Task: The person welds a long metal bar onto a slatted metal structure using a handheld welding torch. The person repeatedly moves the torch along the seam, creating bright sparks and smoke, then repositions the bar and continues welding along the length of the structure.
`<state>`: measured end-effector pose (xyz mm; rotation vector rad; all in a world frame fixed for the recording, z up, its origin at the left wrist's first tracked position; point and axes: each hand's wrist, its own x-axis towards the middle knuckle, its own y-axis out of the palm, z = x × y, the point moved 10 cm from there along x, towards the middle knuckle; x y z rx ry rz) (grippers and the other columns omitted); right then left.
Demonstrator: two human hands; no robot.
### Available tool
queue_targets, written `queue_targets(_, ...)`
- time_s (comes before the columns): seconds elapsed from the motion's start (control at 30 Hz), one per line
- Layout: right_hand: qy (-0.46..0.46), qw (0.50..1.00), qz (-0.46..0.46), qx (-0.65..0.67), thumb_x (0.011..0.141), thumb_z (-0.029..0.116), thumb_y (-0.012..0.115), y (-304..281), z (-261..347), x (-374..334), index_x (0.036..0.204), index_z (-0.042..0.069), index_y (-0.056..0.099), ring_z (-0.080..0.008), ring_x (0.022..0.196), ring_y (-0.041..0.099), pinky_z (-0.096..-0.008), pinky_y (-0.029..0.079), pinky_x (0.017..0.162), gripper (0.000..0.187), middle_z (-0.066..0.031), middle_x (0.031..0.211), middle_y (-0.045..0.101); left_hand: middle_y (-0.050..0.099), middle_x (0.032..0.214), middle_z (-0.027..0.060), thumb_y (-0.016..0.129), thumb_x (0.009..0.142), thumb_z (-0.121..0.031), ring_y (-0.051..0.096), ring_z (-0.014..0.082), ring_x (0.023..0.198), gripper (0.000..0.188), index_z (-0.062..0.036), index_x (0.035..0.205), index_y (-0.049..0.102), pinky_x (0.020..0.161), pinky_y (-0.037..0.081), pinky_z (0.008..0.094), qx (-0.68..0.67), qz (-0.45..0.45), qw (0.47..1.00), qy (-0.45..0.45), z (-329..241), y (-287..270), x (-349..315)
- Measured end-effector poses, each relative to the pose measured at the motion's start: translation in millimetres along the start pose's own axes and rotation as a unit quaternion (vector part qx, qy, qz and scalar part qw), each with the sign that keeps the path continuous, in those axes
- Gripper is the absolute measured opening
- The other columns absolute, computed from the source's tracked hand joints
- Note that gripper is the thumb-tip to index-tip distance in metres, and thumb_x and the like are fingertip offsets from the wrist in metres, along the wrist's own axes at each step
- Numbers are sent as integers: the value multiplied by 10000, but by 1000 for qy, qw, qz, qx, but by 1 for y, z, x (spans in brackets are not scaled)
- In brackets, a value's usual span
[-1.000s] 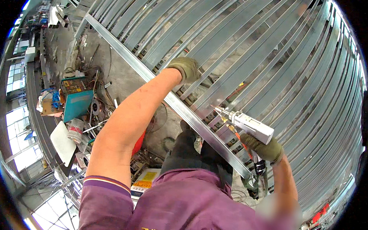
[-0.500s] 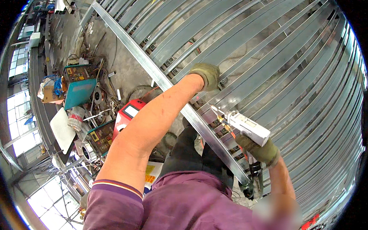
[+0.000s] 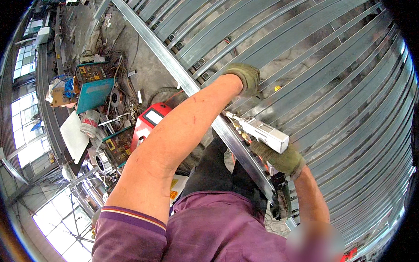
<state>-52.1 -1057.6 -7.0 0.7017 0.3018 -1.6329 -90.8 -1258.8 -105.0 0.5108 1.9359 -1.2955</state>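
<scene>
My right hand (image 3: 282,159), in a green work glove, is wrapped round a welding gun (image 3: 267,134) with a white boxy body and a thin nozzle pointing up and left. The nozzle end is close to the long metal rail (image 3: 163,60) of a frame of parallel grey metal slats (image 3: 272,45). My left hand (image 3: 246,79), gloved the same, rests curled at the slats just inside the rail. Its fingers are closed and mostly hidden under the hand, so what they grip does not show. A dark hose (image 3: 281,193) hangs below my right hand.
Left of the rail stands a red machine (image 3: 150,122) with a light panel, partly behind my left arm. Further left are a teal box-shaped machine (image 3: 95,92), a pale board (image 3: 74,138) and tangled cables on the concrete floor. Slats fill the right side.
My right hand has moved left and slightly up with the welding gun, bringing its nozzle nearer the rail. My left hand has shifted a little to the right in the picture and stays closed.
</scene>
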Motion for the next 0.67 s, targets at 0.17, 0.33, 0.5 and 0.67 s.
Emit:
queue_targets(0.17,-30,999,6,-13,964,264,816,1,-3,2,1328,46,685,-136,1047,683,-325,559,952,444,-83,1186,772,773,1161,184,663,915,-400,740,377,1058,420,-87,1168,782,926,571,466,8,16,1000,-4,1,3,4)
queue_targets(0.33,15,999,35,-21,959,275,822,6,-7,2,1331,58,685,-126,1049,687,-328,561,956,452,-78,1187,776,773,1152,185,666,909,-389,740,378,1053,418,-79,1163,782,921,574,462,18,10,1000,-3,2,4,5)
queue_targets(0.5,-9,999,26,-18,958,281,821,5,-17,3,1344,71,686,-124,1043,692,-323,562,957,460,-65,1175,778,772,1162,180,657,923,-370,740,377,1070,416,-81,1197,778,917,577,462,17,8,1000,-3,-6,-5,-5)
queue_targets(0.67,-74,996,20,-54,981,305,804,6,-10,3,1386,64,644,-110,927,627,-315,561,823,498,-37,1072,743,784,1098,202,757,851,-416,761,356,1027,443,-83,1138,815,875,590,478,2,-26,1000,-12,1,0,1)
